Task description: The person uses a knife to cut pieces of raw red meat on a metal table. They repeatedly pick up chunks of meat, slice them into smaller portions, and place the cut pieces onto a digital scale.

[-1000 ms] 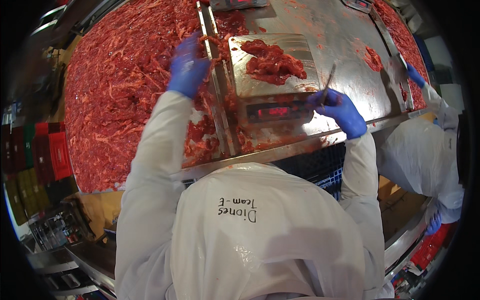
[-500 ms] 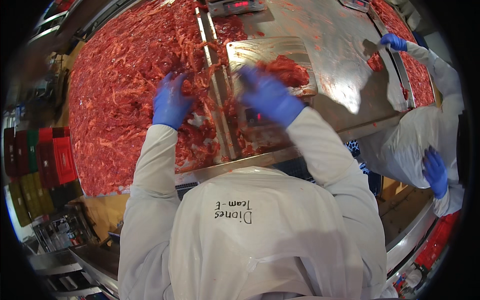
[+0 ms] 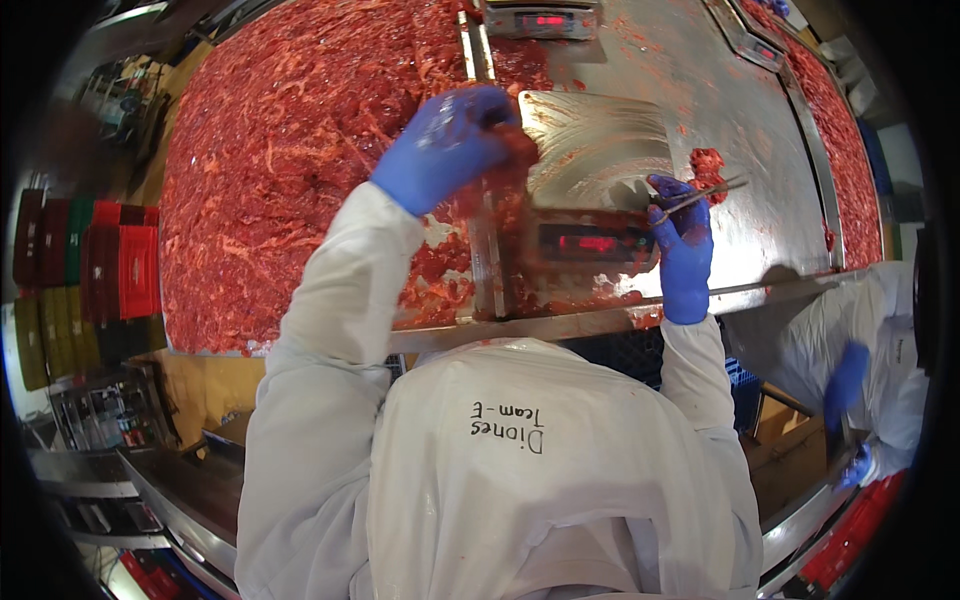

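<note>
Clock = pic centre. Blue-gloved L hand (image 3: pixel 440 155) at approx. 12 o'clock, fingers closed round a dark-red, wet meat piece (image 3: pixel 517 148), blurred; it's at the 9 o'clock edge of the square, smeared steel scale plate (image 3: pixel 600 150), contact unclear. Plate itself at 1 o'clock, w/ a red-lit rectangular display (image 3: pixel 585 243) on its near side.

Blue-gloved R hand (image 3: pixel 686 250) at 2–3 o'clock, palm partly open, fingers gripping a thin grey metal tool (image 3: pixel 715 193), tip toward 2 o'clock. Small bright-red meat lump (image 3: pixel 706 165) just past the tool; can't tell if touching.

Big red, pale-streaked meat heap (image 3: pixel 300 170) at 10 o'clock, along the narrow straight metal divider (image 3: pixel 484 240). 2nd grey scale w/ red-lit display (image 3: pixel 540 20) at 12 o'clock, far side. White-clad co-worker (image 3: pixel 855 330) at 3 o'clock; stacked red plastic crates (image 3: pixel 138 270) at 9 o'clock.
</note>
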`<state>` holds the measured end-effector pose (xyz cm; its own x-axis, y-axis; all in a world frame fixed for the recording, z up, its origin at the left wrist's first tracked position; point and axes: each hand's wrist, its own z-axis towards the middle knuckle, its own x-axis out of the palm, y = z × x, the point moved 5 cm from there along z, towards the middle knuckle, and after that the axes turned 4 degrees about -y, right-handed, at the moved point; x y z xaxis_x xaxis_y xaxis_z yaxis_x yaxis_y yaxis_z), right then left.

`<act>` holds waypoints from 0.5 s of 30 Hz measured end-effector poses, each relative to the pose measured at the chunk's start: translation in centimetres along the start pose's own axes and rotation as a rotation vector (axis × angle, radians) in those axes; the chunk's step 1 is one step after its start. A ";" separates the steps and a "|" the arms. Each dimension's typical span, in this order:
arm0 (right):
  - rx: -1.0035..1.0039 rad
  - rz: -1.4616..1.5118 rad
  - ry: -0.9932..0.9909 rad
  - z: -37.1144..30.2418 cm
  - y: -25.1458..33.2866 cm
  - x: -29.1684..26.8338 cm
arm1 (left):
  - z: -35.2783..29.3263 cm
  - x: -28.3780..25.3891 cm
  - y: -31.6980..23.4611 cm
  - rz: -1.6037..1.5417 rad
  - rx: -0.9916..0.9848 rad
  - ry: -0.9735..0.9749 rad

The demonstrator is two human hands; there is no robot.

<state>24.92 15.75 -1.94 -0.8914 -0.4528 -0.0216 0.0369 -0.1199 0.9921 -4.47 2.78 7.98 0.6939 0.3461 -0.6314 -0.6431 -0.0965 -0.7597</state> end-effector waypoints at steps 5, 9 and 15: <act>0.157 0.105 -0.018 -0.4 1.2 -1.6 | 2.4 7.5 -0.4 -0.038 0.214 0.015; 0.391 -0.022 0.006 -4.0 1.3 -5.4 | 0.9 2.5 7.5 -0.010 -0.172 -0.151; 0.577 0.127 0.520 -7.4 -0.5 2.4 | -3.6 8.1 5.1 0.063 0.040 -0.123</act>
<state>26.06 8.18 -3.45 -0.5647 -0.8049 0.1824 -0.2433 0.3735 0.8952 -0.96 1.68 -1.57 0.6083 0.4521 -0.6524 -0.6987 -0.0850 -0.7104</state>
